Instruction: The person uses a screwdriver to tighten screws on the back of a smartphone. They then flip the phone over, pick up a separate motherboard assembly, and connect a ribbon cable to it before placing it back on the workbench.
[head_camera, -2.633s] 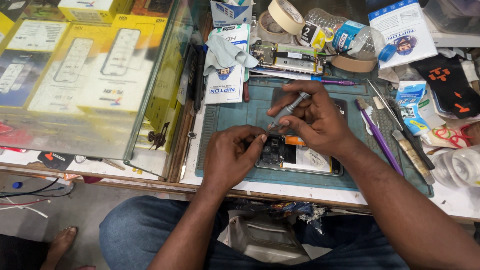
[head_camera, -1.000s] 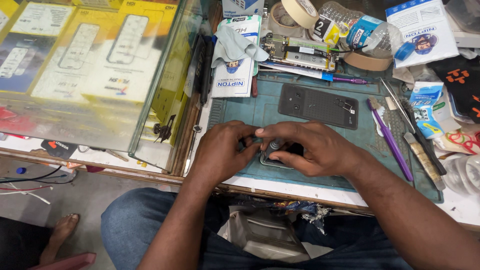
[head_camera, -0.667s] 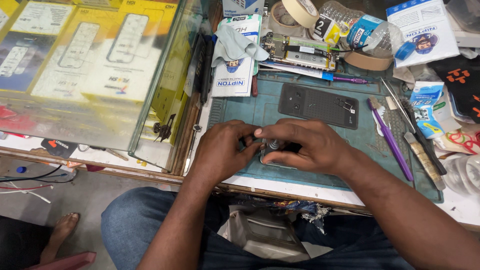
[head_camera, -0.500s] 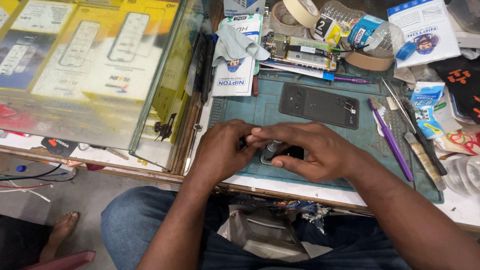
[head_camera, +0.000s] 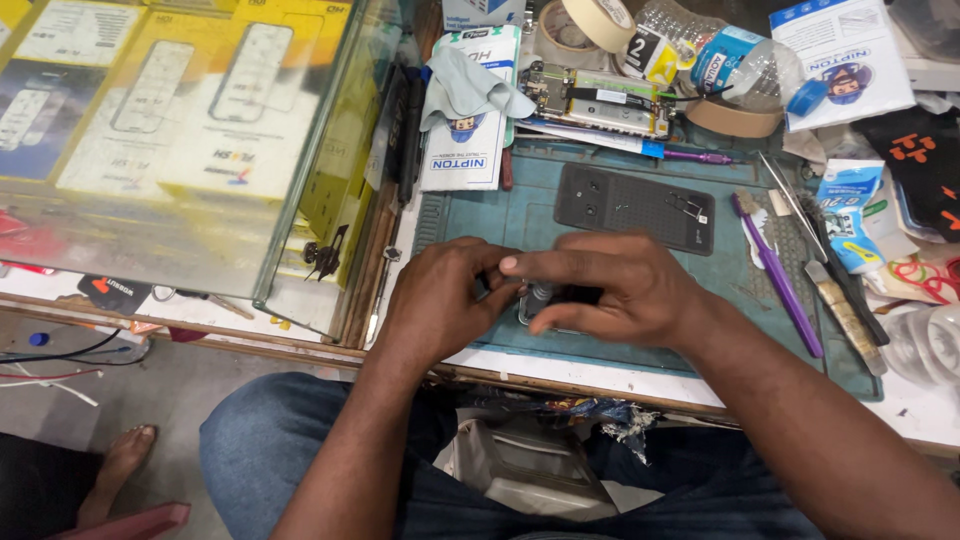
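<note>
Phone repair shop, glass display counter (head_camera: 200, 150), repair mat (head_camera: 500, 215), circuit board (head_camera: 605, 100)

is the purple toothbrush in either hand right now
No, the purple toothbrush lies on the green mat, apart from the right hand.

- The small phone (head_camera: 545, 300), dark with a greyish edge, lies flat near the front edge of the mat, just below the frame's centre; fingers cover most of it.
- The dark back cover (head_camera: 635, 207) lies flat, inner side up, above it, centre-right.
</note>
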